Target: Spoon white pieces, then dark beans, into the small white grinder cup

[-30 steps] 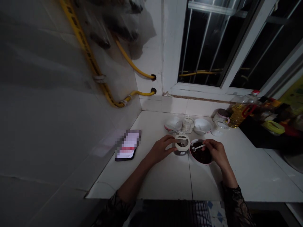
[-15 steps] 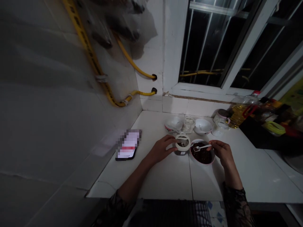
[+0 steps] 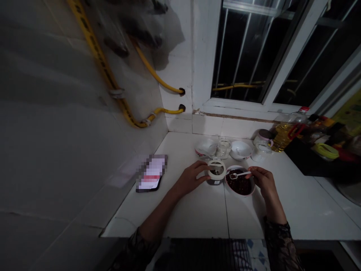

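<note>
My left hand [image 3: 192, 177] grips a small clear seasoning jar [image 3: 216, 181] with a white rim, thumb and fingers on its left side. Its lid is flipped up and some dark contents show inside. Between the fingertips of my right hand [image 3: 263, 179] is the handle of a small white seasoning spoon [image 3: 241, 174]. The spoon's square scoop hangs over a white bowl [image 3: 244, 195] with a pink rim, just right of the jar. Dark red, flaky stuff like chilli [image 3: 239, 184] fills the bowl. Whether the scoop carries anything is too small to tell.
Behind the jar stand two white bowls [image 3: 241, 149], a clear jar [image 3: 223, 148] and a lidded jar [image 3: 262, 152]. An oil bottle [image 3: 282, 137] and a dark rack [image 3: 299, 160] of condiments sit at right. A phone [image 3: 152, 173] lies left, near the tiled wall.
The spoon lies a little more level over the bowl, its scoop slightly higher. My left hand keeps its hold on the jar. The whole view has shifted slightly.
</note>
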`<action>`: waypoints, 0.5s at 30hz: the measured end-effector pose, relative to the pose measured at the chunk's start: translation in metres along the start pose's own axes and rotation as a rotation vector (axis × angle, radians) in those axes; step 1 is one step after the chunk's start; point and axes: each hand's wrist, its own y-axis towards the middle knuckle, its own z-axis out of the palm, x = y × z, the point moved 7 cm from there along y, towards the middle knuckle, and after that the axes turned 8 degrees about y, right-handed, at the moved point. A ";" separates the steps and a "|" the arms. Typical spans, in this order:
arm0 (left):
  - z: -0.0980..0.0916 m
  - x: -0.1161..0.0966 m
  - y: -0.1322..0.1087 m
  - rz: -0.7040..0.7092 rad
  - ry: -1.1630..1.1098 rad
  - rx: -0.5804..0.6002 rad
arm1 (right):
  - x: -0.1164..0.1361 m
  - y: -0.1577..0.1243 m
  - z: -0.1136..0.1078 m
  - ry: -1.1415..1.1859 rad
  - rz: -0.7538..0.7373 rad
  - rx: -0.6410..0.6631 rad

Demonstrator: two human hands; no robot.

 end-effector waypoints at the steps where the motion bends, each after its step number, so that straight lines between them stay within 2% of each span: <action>1: 0.000 0.000 0.000 -0.002 0.001 0.000 | 0.000 0.000 0.000 0.005 -0.002 -0.003; 15: -0.001 -0.002 0.001 0.012 0.012 -0.012 | -0.001 -0.001 0.000 0.010 -0.018 -0.003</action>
